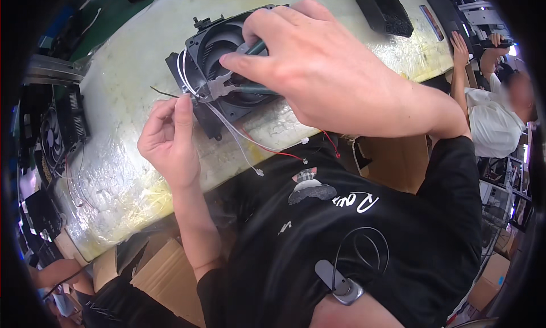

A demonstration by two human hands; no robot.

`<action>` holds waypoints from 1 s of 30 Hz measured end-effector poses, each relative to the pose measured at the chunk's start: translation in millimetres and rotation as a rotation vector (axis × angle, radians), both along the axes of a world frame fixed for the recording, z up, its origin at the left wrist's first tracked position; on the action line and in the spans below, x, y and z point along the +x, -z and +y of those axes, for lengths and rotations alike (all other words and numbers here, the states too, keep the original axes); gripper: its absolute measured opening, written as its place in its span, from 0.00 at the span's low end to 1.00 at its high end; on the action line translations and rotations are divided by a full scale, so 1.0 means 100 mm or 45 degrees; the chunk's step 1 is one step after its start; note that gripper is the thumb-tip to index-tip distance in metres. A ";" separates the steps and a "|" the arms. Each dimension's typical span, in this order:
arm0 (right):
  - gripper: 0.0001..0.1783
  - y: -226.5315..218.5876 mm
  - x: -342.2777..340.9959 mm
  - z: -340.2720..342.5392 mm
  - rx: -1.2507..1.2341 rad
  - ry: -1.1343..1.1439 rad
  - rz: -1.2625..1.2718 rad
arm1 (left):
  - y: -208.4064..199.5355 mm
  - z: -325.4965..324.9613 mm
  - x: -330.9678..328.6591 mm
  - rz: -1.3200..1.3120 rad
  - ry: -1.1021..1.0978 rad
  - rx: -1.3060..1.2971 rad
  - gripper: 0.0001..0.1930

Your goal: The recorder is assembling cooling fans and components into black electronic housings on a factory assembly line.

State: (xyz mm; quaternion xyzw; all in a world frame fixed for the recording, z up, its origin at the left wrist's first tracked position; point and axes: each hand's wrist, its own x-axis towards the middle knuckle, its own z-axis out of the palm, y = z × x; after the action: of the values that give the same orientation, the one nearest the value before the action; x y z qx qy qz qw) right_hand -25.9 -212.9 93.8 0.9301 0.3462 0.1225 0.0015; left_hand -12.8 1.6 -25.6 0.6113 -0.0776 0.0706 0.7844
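A black fan unit (pixel 219 46) with a square frame lies on the table in front of me. In my right hand (pixel 324 72) are pliers with dark green handles, wrapped by the fingers; their metal jaws (pixel 220 88) reach to the wires at the fan's near left corner. Beside the jaws, my left hand (pixel 170 137) is closed in a pinch on a thin dark strip that looks like a cable tie (pixel 163 92). White wires (pixel 183 69) loop over that corner and trail toward me, ending in small white connectors (pixel 259 172). A red wire (pixel 267 149) runs alongside.
Plastic film covers the table (pixel 119 174). A black bin (pixel 385 12) of small dark parts stands at the far right. Another fan unit (pixel 57 132) is at the left. Cardboard boxes (pixel 170 279) sit below the near edge. A person (pixel 492 115) works at the right.
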 end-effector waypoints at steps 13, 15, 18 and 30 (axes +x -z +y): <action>0.04 -0.04 -0.04 0.18 -0.145 -0.055 0.056 | 0.01 -0.06 -0.06 -0.101 -0.029 0.063 0.03; 0.06 -0.05 -0.04 0.19 -0.177 -0.018 0.106 | -0.02 -0.03 -0.01 0.029 -0.088 0.031 0.04; 0.07 -0.06 -0.04 0.16 -0.055 -0.009 0.171 | -0.16 0.12 0.03 0.125 -0.276 -0.037 0.06; 0.31 1.11 0.28 -1.51 0.401 0.754 -0.129 | 1.33 1.12 -1.57 0.308 -1.302 1.101 0.05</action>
State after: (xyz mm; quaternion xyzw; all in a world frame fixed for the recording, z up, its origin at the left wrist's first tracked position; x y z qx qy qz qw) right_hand 1.9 -363.9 -17.1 0.9719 0.0375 0.2146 -0.0895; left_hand -169.8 113.1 -158.4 0.8334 0.2880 0.3263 0.3406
